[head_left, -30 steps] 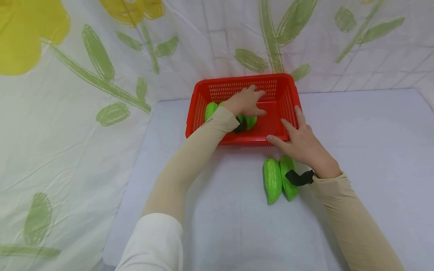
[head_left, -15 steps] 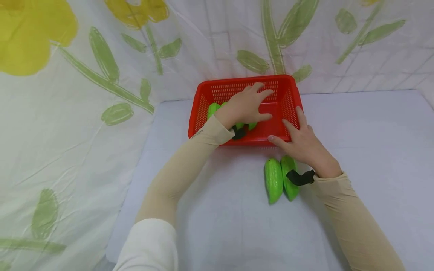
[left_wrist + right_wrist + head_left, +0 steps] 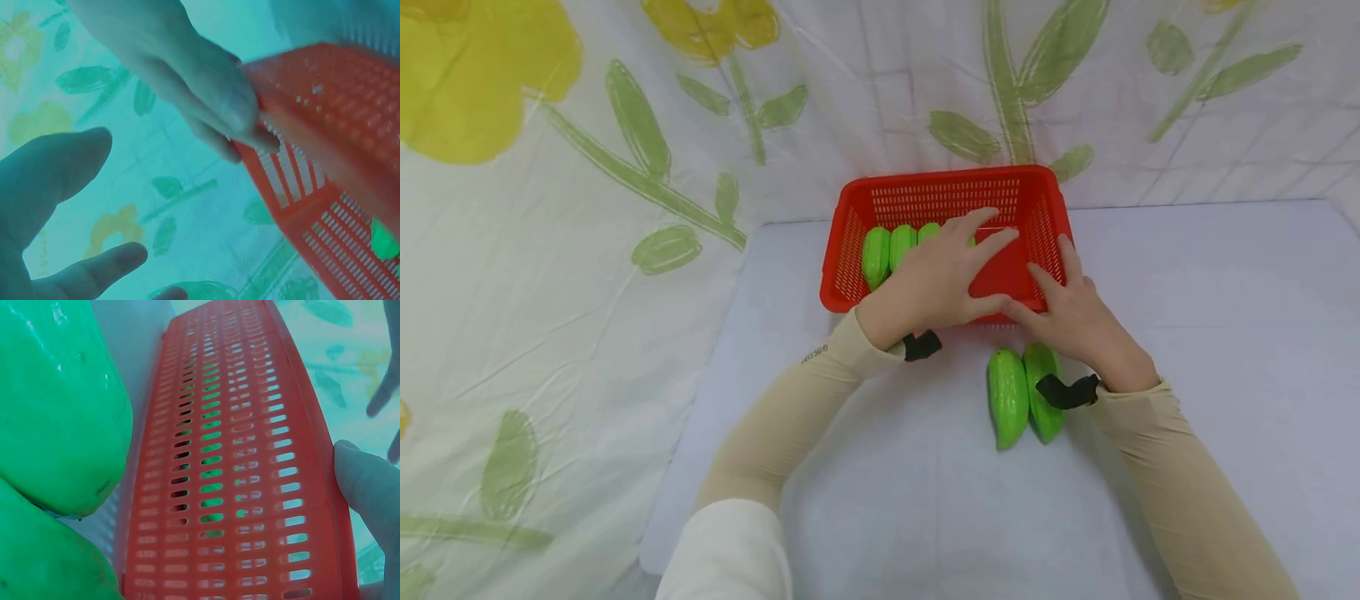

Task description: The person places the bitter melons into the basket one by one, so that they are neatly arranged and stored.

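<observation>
A red plastic basket (image 3: 940, 180) with slotted walls stands at the back of the table. Several long, ridged green fruits or vegetables (image 3: 876, 254) lie side by side in its left part, some hidden by my left hand (image 3: 936, 279). That hand is over the basket's front rim, fingers spread, holding nothing. My right hand (image 3: 1078, 321) rests on the basket's front right corner, fingers spread; its thumb (image 3: 362, 478) touches the rim in the right wrist view. Just below the right hand, two more green fruits, a left one (image 3: 1008, 397) and a right one (image 3: 1040, 387), lie together.
A white cloth (image 3: 850, 92) printed with flowers and leaves hangs behind the basket and on the left. White table surface (image 3: 1210, 333) extends to the right of the basket and in front of it. Dark wrist straps (image 3: 922, 345) show at both sleeves.
My left hand has come back from inside the basket toward its front rim and slightly right, showing more of the green fruits. The right hand has stayed at the corner.
</observation>
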